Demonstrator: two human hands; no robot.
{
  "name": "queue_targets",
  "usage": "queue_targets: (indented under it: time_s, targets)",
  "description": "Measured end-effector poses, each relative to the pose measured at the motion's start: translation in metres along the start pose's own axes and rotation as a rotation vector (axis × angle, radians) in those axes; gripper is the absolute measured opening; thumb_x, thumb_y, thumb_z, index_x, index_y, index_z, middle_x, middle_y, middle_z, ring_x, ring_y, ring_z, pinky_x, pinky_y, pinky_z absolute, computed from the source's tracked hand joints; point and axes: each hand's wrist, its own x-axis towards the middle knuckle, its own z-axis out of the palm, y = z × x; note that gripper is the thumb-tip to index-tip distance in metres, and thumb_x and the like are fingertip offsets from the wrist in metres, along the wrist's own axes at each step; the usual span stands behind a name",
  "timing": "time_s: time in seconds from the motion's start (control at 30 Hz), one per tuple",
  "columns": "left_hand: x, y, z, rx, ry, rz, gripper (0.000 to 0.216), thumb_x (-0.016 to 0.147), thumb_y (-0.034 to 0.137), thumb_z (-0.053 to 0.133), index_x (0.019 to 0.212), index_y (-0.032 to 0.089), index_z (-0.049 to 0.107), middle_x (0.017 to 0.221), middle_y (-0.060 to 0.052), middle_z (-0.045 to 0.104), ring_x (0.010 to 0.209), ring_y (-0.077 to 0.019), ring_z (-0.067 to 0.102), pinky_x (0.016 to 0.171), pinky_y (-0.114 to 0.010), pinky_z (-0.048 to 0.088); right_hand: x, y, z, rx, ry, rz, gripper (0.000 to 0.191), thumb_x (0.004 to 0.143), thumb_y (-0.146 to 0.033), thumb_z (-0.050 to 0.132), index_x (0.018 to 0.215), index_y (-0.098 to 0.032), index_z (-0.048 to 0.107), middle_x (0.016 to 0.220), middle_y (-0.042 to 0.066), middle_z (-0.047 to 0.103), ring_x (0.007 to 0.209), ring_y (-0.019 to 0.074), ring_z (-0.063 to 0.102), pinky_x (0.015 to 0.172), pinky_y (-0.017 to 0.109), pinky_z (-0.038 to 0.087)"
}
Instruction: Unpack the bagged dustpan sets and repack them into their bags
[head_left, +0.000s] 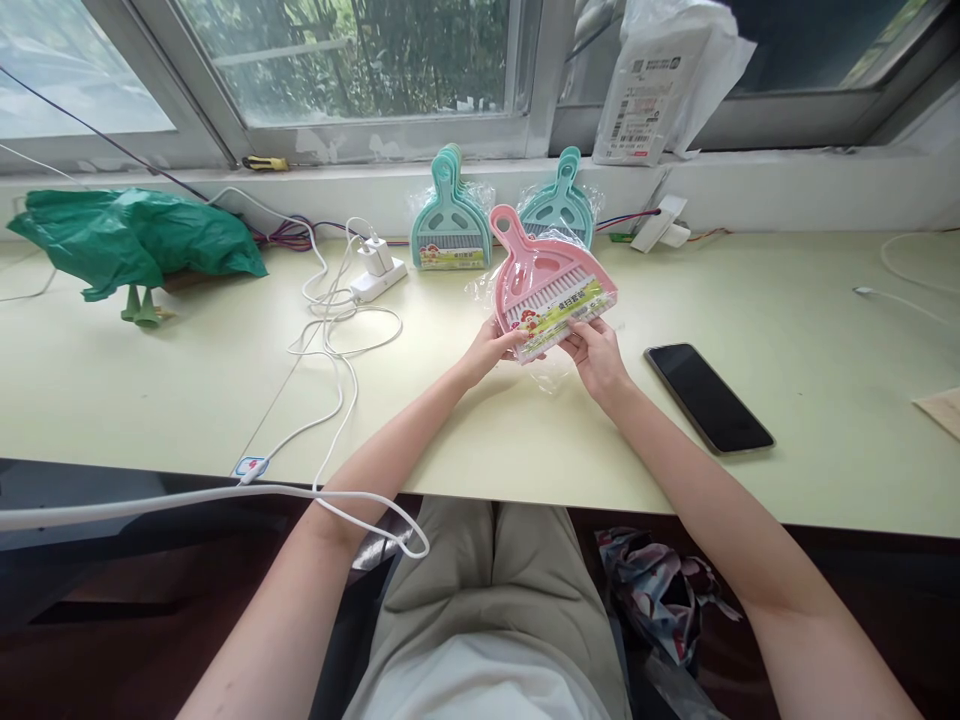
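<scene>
Pale yellow-green tabletop (480, 450) extends beneath a window (360, 60), its near edge at 6 o'clock before a seated person's lap (487, 580); bearings are read from the pink dustpan set (551, 285) at dial centre, 12 o'clock toward the glass. At 7 to 8 o'clock, a white cable (150, 503) passes in front of that edge and loops across the left forearm; from where I stand, contact cannot be confirmed, but it is a likely snag. Left hand (487, 352): partly closed, thumb over the label, gripping the set's lower-left corner. Right hand (598, 360): partly closed, fingers curled on the lower-right edge of the same set. Handle of the set points toward 11 o'clock; the set appears raised off the tabletop. Status: set in clear wrapping, brush and label in place, not put down; whether the wrapping is sealed cannot be determined. Phone (709, 398), 4 o'clock: lies flat just beside the right forearm, limiting low travel there. Widest room for movement: 3 o'clock, beyond the phone. At 9 o'clock, a power strip (379, 281) with slack cables restricts sideways travel. Teal dustpan sets (450, 215) stand upright near the wall, apparently already placed: one group at 10 o'clock, another at 12 o'clock, partly hidden behind the pink set.
</scene>
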Motion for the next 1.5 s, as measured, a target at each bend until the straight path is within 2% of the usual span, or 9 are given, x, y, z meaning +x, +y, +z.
queue_targets:
  time_s: [0.3, 0.57, 0.73, 1.17, 1.33, 1.5]
  targets:
    - [0.0005, -0.0017, -0.0003, 0.017, -0.003, 0.005, 0.060, 0.073, 0.041, 0.065, 0.124, 0.016, 0.047, 0.115, -0.014, 0.067, 0.076, -0.0233, 0.073, 0.068, -0.035, 0.056, 0.0012, 0.0013, -0.0009, -0.016, -0.003, -0.006, 0.028, 0.070, -0.030, 0.075, 0.093, -0.023, 0.060, 0.100, 0.000, 0.073, 0.098, 0.0184, 0.070, 0.094, 0.036, 0.057]
    - [0.0011, -0.0039, -0.0020, 0.021, -0.012, 0.019, 0.052, 0.075, 0.037, 0.064, 0.121, 0.017, 0.049, 0.110, -0.012, 0.069, 0.076, -0.0230, 0.073, 0.063, -0.029, 0.055, 0.0013, 0.0009, -0.0005, -0.002, 0.005, 0.008, 0.026, 0.070, -0.029, 0.074, 0.091, -0.023, 0.061, 0.098, -0.001, 0.073, 0.097, 0.0181, 0.070, 0.092, 0.036, 0.058]
    - [0.0015, -0.0042, -0.0019, 0.029, -0.001, 0.015, 0.052, 0.074, 0.038, 0.064, 0.120, 0.017, 0.050, 0.112, -0.012, 0.068, 0.075, -0.0226, 0.073, 0.066, -0.032, 0.056, 0.0013, 0.0003, 0.0000, 0.014, 0.016, 0.014, 0.021, 0.072, -0.028, 0.072, 0.090, -0.024, 0.061, 0.097, -0.001, 0.073, 0.093, 0.0168, 0.070, 0.091, 0.034, 0.058]
    - [0.0010, -0.0024, -0.0010, 0.040, -0.007, 0.004, 0.056, 0.074, 0.039, 0.065, 0.122, 0.016, 0.050, 0.109, -0.012, 0.069, 0.077, -0.0236, 0.073, 0.068, -0.034, 0.056, 0.0041, 0.0002, -0.0001, 0.103, 0.087, 0.056, 0.010, 0.084, -0.029, 0.060, 0.090, -0.021, 0.060, 0.087, -0.001, 0.073, 0.084, 0.0136, 0.071, 0.078, 0.029, 0.060]
    - [0.0015, -0.0043, -0.0010, 0.051, -0.023, 0.010, 0.063, 0.074, 0.040, 0.065, 0.129, 0.016, 0.047, 0.107, -0.012, 0.070, 0.077, -0.0241, 0.073, 0.068, -0.035, 0.056, 0.0056, 0.0001, -0.0005, 0.134, 0.146, 0.098, 0.016, 0.088, -0.035, 0.056, 0.091, -0.020, 0.061, 0.083, 0.001, 0.073, 0.076, 0.0147, 0.070, 0.072, 0.030, 0.061]
    - [0.0009, -0.0047, -0.0016, 0.053, -0.045, 0.011, 0.066, 0.074, 0.040, 0.066, 0.132, 0.017, 0.045, 0.113, -0.014, 0.069, 0.078, -0.0239, 0.073, 0.064, -0.032, 0.055, 0.0079, -0.0045, -0.0026, 0.143, 0.208, 0.112, 0.024, 0.089, -0.041, 0.054, 0.093, -0.019, 0.062, 0.083, 0.003, 0.071, 0.078, 0.0154, 0.070, 0.071, 0.029, 0.061]
